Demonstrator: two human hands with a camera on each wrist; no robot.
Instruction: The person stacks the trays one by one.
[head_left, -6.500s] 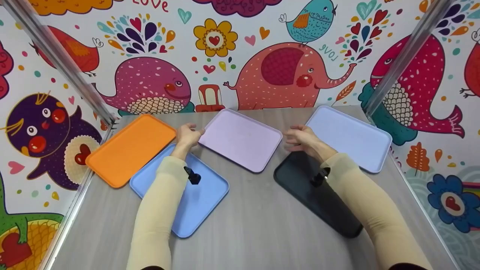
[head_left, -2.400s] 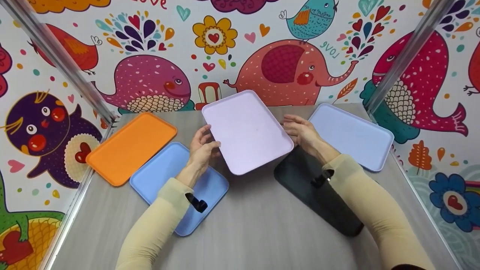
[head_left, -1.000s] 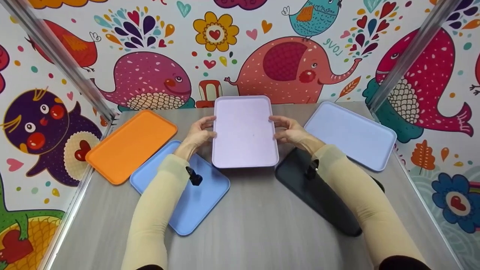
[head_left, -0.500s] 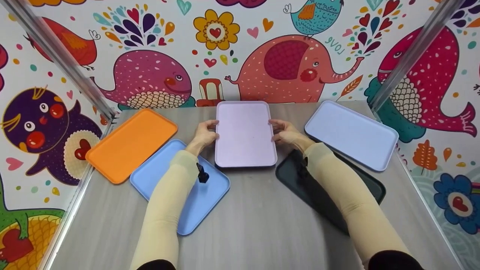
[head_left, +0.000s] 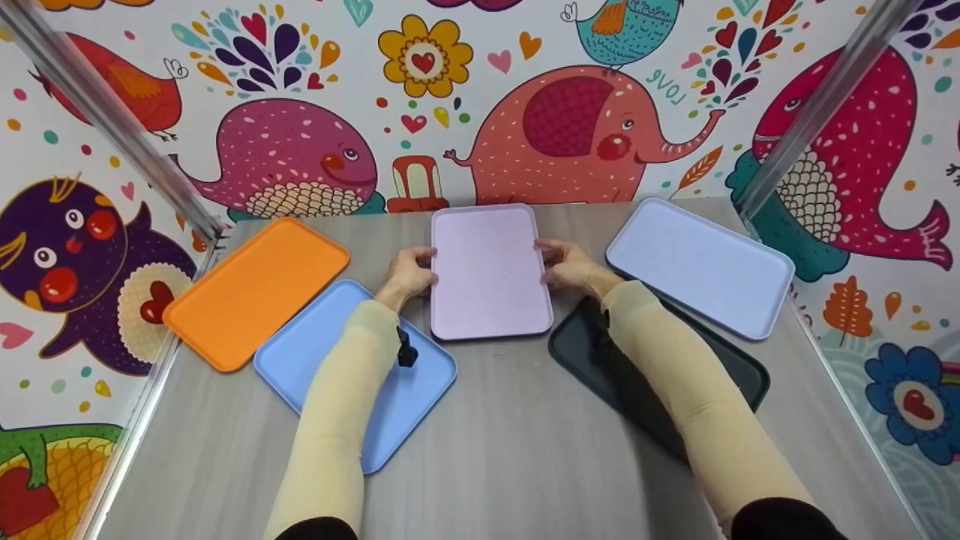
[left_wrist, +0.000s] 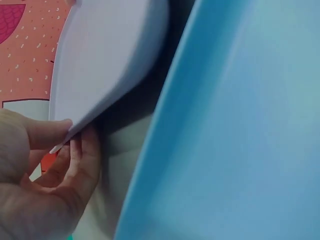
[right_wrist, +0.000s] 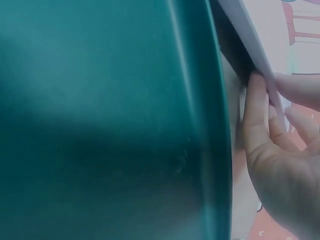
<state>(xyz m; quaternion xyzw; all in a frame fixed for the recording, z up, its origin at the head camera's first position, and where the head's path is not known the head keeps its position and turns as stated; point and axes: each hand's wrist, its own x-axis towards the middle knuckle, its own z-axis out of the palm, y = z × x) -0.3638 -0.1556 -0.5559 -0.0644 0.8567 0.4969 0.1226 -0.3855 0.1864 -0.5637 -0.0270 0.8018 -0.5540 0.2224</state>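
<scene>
A pale purple tray (head_left: pixel 491 271) sits at the back middle of the table, its long sides running front to back. On its left rim my left hand (head_left: pixel 409 276) pinches the edge; the left wrist view shows the thumb on top and fingers (left_wrist: pixel 85 155) beneath. Opposite, my right hand (head_left: pixel 568 268) holds the right rim, with thumb and fingers (right_wrist: pixel 256 107) on either side of it in the right wrist view. In both wrist views the rim looks slightly clear of the tabletop. Under my left forearm lies a blue tray (head_left: pixel 405 405), and under my right a black tray (head_left: pixel 712 360).
An orange tray (head_left: pixel 259 292) lies at the back left, close beside the blue one. At the back right a light periwinkle tray (head_left: pixel 701 266) touches or overlaps the black one. Metal posts (head_left: pixel 817 112) and a cartoon-printed wall (head_left: pixel 570 135) border the grey table (head_left: pixel 510 450).
The purple tray was lying at a slant, was lifted and turned by the left hand, then gripped by both hands. It has since come down, squared to the table. The other trays stayed put.
</scene>
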